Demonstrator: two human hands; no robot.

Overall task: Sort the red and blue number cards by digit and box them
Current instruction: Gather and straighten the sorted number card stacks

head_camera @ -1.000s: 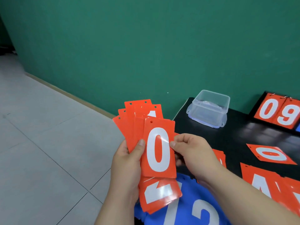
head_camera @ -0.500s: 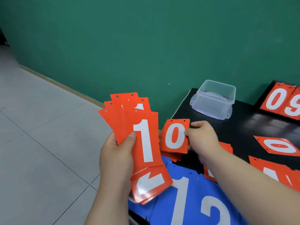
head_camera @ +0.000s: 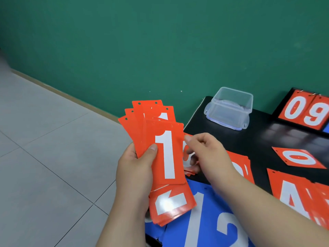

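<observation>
the fan of orange-red plastic cards [head_camera: 138, 132] gripped in the left hand [head_camera: 135, 168] shows a white 1 on its front card [head_camera: 167, 154], and the top of another 1 on the card behind [head_camera: 164, 116]. the lower red bundle [head_camera: 170, 204] in that hand bears a sideways white digit, not clearly readable. the red card [head_camera: 186, 152] pinched by the right hand [head_camera: 208, 154] shows only a curved white stroke. on the black table [head_camera: 267, 138], 2 blue plastic cards at the near edge read 1 [head_camera: 197, 220] and 2 [head_camera: 229, 236]. a flat red card [head_camera: 299, 158] toward the right edge reads 0. the red card pile [head_camera: 292, 195] at the near right reads 4. the black-framed red flip board [head_camera: 309, 111] at the far right corner reads 0 and 9.
</observation>
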